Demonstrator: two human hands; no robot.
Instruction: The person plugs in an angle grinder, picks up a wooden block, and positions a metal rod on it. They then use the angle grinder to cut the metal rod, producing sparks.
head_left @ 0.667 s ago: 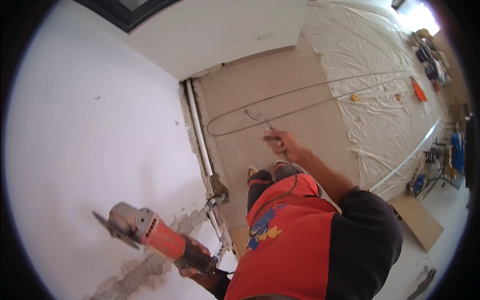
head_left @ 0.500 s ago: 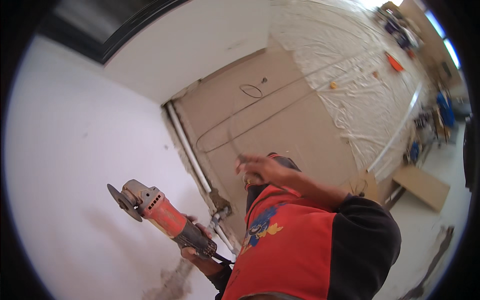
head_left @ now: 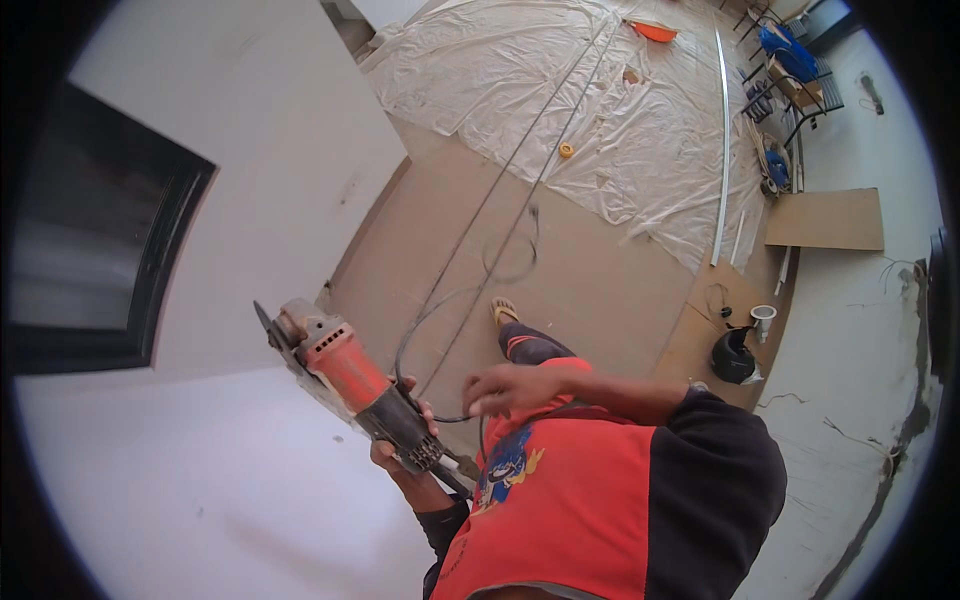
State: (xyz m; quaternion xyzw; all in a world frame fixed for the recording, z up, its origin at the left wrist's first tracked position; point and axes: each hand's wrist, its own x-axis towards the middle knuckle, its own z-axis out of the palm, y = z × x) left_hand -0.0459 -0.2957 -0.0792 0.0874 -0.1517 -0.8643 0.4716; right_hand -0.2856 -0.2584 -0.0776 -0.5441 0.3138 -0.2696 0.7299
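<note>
My left hand (head_left: 388, 458) is wrapped round the black rear body of a red angle grinder (head_left: 348, 368). The grinder tilts up to the left, its disc edge-on in front of the white wall. In front of my red and black top, my right hand (head_left: 512, 388) is closed with bent fingers, apart from the grinder. A dark power cord (head_left: 402, 345) curves past the grinder to these fingertips, which appear to pinch it. Part of the cord is hidden behind my hands.
A creased plastic sheet (head_left: 480, 75) covers the far floor, with a yellow tape roll (head_left: 566, 150) and an orange object (head_left: 655, 32). Long lines of cable cross the brown floor. On the right lie a long metal strip (head_left: 722, 150), a board (head_left: 825, 220) and a black rounded object (head_left: 733, 355).
My view has turned to the right, bringing in more of the sheet and right wall. The grinder stays in my left hand. My right hand has lowered, and the cord now loops beside the grinder.
</note>
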